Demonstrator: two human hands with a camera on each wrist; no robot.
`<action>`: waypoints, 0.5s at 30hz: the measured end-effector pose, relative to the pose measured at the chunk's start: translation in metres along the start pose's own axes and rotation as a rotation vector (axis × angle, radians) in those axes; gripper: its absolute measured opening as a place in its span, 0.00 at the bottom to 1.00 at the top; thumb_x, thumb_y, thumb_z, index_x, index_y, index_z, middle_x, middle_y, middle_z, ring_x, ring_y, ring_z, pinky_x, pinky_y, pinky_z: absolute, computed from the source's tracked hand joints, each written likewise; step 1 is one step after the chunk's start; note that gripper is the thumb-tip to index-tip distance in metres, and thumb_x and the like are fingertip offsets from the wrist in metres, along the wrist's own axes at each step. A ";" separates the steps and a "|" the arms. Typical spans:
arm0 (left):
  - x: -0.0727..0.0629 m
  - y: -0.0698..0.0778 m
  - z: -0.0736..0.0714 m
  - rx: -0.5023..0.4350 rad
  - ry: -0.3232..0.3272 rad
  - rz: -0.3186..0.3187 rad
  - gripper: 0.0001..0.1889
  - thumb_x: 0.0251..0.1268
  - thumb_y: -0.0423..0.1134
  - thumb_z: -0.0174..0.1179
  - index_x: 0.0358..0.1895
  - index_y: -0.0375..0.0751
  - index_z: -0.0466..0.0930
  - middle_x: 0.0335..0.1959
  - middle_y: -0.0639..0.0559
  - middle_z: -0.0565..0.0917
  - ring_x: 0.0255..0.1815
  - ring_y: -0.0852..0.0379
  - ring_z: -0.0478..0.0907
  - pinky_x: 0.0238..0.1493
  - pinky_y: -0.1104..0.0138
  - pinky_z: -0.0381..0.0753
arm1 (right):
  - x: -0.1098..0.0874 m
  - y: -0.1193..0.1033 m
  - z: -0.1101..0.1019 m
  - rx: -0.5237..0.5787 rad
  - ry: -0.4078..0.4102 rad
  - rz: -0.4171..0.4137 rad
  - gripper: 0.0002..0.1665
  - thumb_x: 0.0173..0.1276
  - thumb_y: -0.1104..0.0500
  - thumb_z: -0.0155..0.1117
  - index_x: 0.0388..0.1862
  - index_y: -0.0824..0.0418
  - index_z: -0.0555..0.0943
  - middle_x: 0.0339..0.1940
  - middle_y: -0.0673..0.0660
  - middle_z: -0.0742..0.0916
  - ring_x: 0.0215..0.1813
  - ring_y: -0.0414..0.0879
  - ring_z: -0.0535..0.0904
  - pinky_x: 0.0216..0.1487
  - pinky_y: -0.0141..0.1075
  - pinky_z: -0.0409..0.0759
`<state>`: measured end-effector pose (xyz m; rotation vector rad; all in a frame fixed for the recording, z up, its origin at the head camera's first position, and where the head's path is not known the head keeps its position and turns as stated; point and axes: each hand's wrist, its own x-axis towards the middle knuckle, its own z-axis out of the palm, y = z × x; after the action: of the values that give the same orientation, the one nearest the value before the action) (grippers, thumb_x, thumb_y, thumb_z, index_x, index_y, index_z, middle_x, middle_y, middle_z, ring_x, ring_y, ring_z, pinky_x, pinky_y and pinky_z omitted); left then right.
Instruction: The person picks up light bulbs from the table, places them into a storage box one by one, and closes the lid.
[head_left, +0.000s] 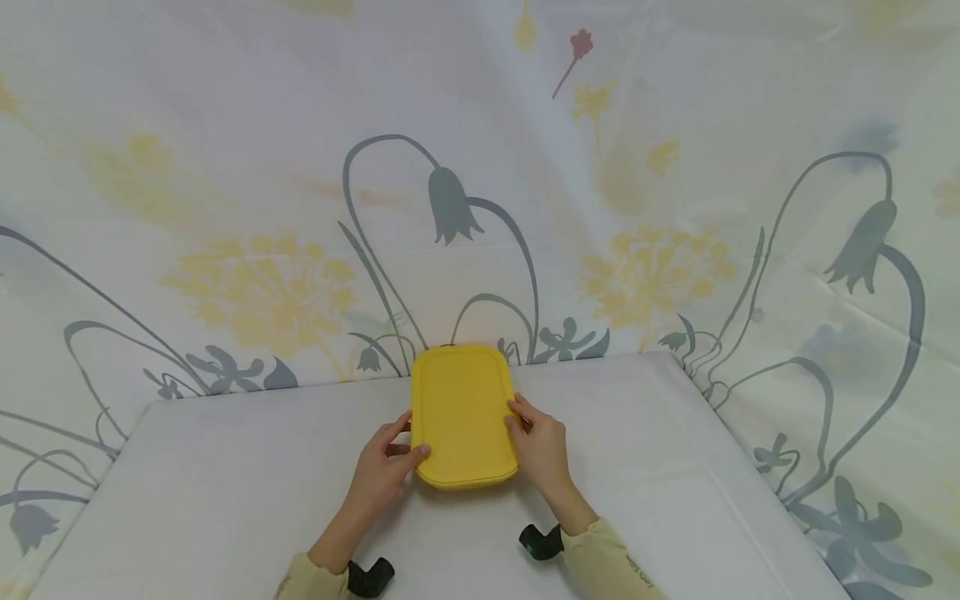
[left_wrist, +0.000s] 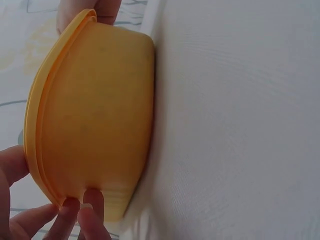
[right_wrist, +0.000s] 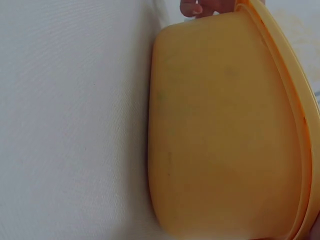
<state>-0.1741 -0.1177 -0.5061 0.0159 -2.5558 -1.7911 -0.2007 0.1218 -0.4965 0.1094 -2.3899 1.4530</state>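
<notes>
A yellow lidded plastic container (head_left: pixel 465 417) sits on the white table, its closed lid facing up. My left hand (head_left: pixel 381 467) holds its near left side, thumb over the lid's rim and fingers against the wall. On the opposite side, my right hand (head_left: pixel 543 450) grips the lid's edge. The left wrist view shows the container (left_wrist: pixel 100 110) side-on with its base on the tabletop, and left-hand fingers (left_wrist: pixel 92 220) touching its wall. In the right wrist view the container (right_wrist: pixel 225 125) fills the right half; most of the right hand is out of frame. The contents are hidden.
The white tabletop (head_left: pixel 247 483) ends at a flower-printed cloth backdrop (head_left: pixel 480 100) just behind the container. More printed cloth hangs at both sides. Black curved pieces (head_left: pixel 540 542) stick out by each wrist.
</notes>
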 end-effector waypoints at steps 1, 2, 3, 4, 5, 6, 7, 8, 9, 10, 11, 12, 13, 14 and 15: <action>0.000 0.000 0.000 0.005 0.003 0.002 0.36 0.62 0.41 0.69 0.73 0.42 0.68 0.58 0.46 0.76 0.47 0.49 0.78 0.34 0.65 0.79 | 0.000 0.001 0.001 -0.002 0.002 -0.004 0.17 0.65 0.70 0.67 0.53 0.73 0.83 0.58 0.65 0.83 0.60 0.56 0.80 0.51 0.40 0.80; 0.001 0.000 0.000 0.012 0.007 0.005 0.35 0.62 0.41 0.69 0.73 0.42 0.68 0.58 0.46 0.77 0.47 0.49 0.78 0.34 0.65 0.79 | 0.000 0.002 0.001 -0.005 0.004 -0.006 0.17 0.65 0.70 0.67 0.53 0.73 0.83 0.58 0.65 0.83 0.60 0.56 0.80 0.51 0.40 0.80; 0.001 0.000 0.000 0.018 0.011 0.008 0.35 0.62 0.42 0.69 0.73 0.42 0.68 0.57 0.46 0.77 0.46 0.49 0.78 0.34 0.65 0.79 | 0.001 0.003 0.002 -0.005 0.007 -0.009 0.17 0.65 0.69 0.67 0.53 0.73 0.83 0.58 0.65 0.83 0.59 0.56 0.80 0.51 0.41 0.80; 0.001 -0.001 0.001 0.028 0.016 0.011 0.35 0.62 0.42 0.69 0.72 0.42 0.69 0.56 0.45 0.77 0.46 0.49 0.79 0.34 0.66 0.79 | 0.001 0.004 0.002 -0.006 0.007 -0.010 0.17 0.65 0.69 0.67 0.53 0.73 0.83 0.58 0.64 0.83 0.59 0.56 0.80 0.50 0.41 0.80; 0.001 -0.001 0.001 0.037 0.022 0.012 0.34 0.62 0.42 0.69 0.72 0.42 0.69 0.56 0.45 0.78 0.45 0.49 0.79 0.34 0.66 0.79 | 0.001 0.005 0.003 -0.009 0.007 -0.013 0.17 0.65 0.69 0.67 0.53 0.73 0.83 0.58 0.64 0.83 0.59 0.56 0.80 0.50 0.41 0.80; 0.002 -0.001 0.001 0.043 0.026 0.011 0.34 0.62 0.42 0.69 0.72 0.42 0.69 0.55 0.45 0.78 0.45 0.49 0.79 0.34 0.66 0.79 | 0.001 0.006 0.003 -0.011 0.007 -0.017 0.17 0.65 0.69 0.67 0.53 0.73 0.83 0.58 0.64 0.83 0.59 0.56 0.80 0.50 0.41 0.80; 0.002 -0.002 0.001 0.048 0.030 0.011 0.34 0.62 0.42 0.69 0.72 0.42 0.70 0.54 0.45 0.78 0.44 0.49 0.79 0.34 0.66 0.79 | 0.001 0.006 0.003 -0.011 0.006 -0.019 0.17 0.66 0.69 0.67 0.54 0.73 0.83 0.58 0.64 0.83 0.59 0.57 0.80 0.50 0.42 0.80; 0.002 -0.002 0.002 0.053 0.033 0.009 0.34 0.62 0.42 0.69 0.72 0.42 0.70 0.54 0.45 0.78 0.44 0.49 0.79 0.35 0.66 0.79 | 0.001 0.007 0.004 -0.010 0.005 -0.015 0.18 0.66 0.69 0.67 0.54 0.73 0.83 0.59 0.64 0.83 0.59 0.56 0.80 0.50 0.42 0.80; 0.002 -0.002 0.002 0.055 0.034 0.008 0.34 0.62 0.42 0.69 0.71 0.42 0.70 0.54 0.46 0.78 0.44 0.49 0.79 0.34 0.67 0.79 | 0.002 0.007 0.004 -0.010 0.004 -0.015 0.18 0.66 0.69 0.67 0.54 0.72 0.83 0.58 0.64 0.83 0.59 0.56 0.80 0.50 0.42 0.81; 0.002 -0.002 0.001 0.057 0.035 0.007 0.33 0.62 0.42 0.69 0.71 0.42 0.70 0.54 0.46 0.78 0.44 0.50 0.79 0.34 0.67 0.79 | 0.002 0.007 0.004 -0.010 0.002 -0.016 0.18 0.66 0.69 0.67 0.54 0.72 0.83 0.58 0.64 0.83 0.59 0.56 0.80 0.50 0.42 0.81; 0.003 -0.002 0.001 0.054 0.035 0.006 0.33 0.62 0.41 0.69 0.71 0.42 0.70 0.54 0.46 0.78 0.44 0.50 0.79 0.34 0.67 0.78 | 0.002 0.007 0.004 -0.009 0.000 -0.015 0.17 0.66 0.68 0.67 0.54 0.72 0.83 0.58 0.64 0.83 0.59 0.56 0.80 0.50 0.42 0.81; 0.003 -0.002 0.001 0.050 0.034 0.006 0.33 0.62 0.41 0.69 0.71 0.41 0.70 0.54 0.46 0.78 0.44 0.50 0.79 0.34 0.67 0.78 | 0.003 0.007 0.003 -0.010 -0.002 -0.015 0.17 0.66 0.68 0.67 0.54 0.72 0.83 0.58 0.64 0.83 0.59 0.56 0.80 0.50 0.42 0.81; 0.003 -0.002 0.001 0.047 0.033 0.007 0.33 0.62 0.41 0.69 0.71 0.41 0.71 0.54 0.46 0.78 0.44 0.50 0.79 0.33 0.67 0.78 | 0.003 0.006 0.003 -0.011 -0.004 -0.012 0.17 0.66 0.68 0.67 0.54 0.72 0.83 0.58 0.64 0.83 0.59 0.56 0.80 0.50 0.42 0.81; 0.004 -0.002 0.001 0.044 0.032 0.009 0.33 0.62 0.41 0.69 0.71 0.41 0.71 0.54 0.46 0.78 0.44 0.50 0.79 0.33 0.67 0.78 | 0.004 0.006 0.003 -0.014 -0.007 -0.011 0.17 0.66 0.68 0.67 0.54 0.72 0.83 0.58 0.63 0.83 0.58 0.56 0.80 0.50 0.42 0.81; 0.004 -0.001 0.001 0.041 0.034 0.011 0.33 0.62 0.40 0.69 0.71 0.41 0.71 0.53 0.46 0.78 0.43 0.50 0.80 0.33 0.67 0.78 | 0.005 0.006 0.002 -0.015 -0.009 -0.012 0.17 0.66 0.68 0.67 0.54 0.72 0.83 0.58 0.63 0.83 0.58 0.56 0.81 0.50 0.42 0.81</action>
<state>-0.1783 -0.1176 -0.5074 0.0328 -2.5644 -1.7193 -0.2072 0.1233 -0.5012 0.1265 -2.4027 1.4312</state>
